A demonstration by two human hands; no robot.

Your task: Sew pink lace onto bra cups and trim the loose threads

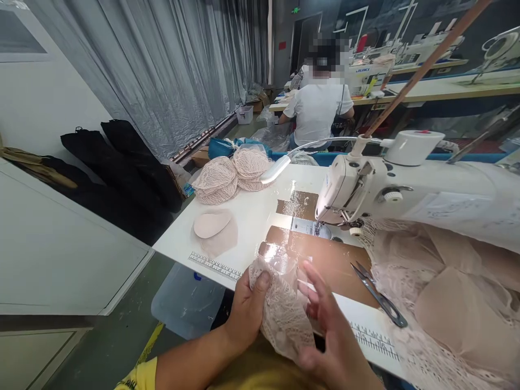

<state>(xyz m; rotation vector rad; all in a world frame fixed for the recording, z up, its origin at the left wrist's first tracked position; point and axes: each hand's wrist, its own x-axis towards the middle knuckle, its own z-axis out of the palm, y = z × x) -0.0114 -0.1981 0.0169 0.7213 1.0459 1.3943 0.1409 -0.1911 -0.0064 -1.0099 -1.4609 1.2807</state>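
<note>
My left hand (249, 306) pinches the top left of a beige lace piece (284, 319), its thumb lying over the front. The lace hangs at the table's near edge, in front of my body. At the right side of the lace is my right hand (331, 330), thumb and fingers spread apart. Its thumb meets the lower lace edge, and the fingertips are beside a sheer upper part. Beyond both hands stands a white sewing machine (345, 184), its needle area over a metal plate (311, 227). Thread snips (379, 298) lie to the right of my right hand.
Stacked lace cups (217, 181) sit at the table's far left, with a smooth beige oval pad (212, 223) on sheer fabric nearer. Beige lace garments (450, 292) cover the right side. A translucent bin (184, 298) is below the table. Another person (319, 108) sits ahead.
</note>
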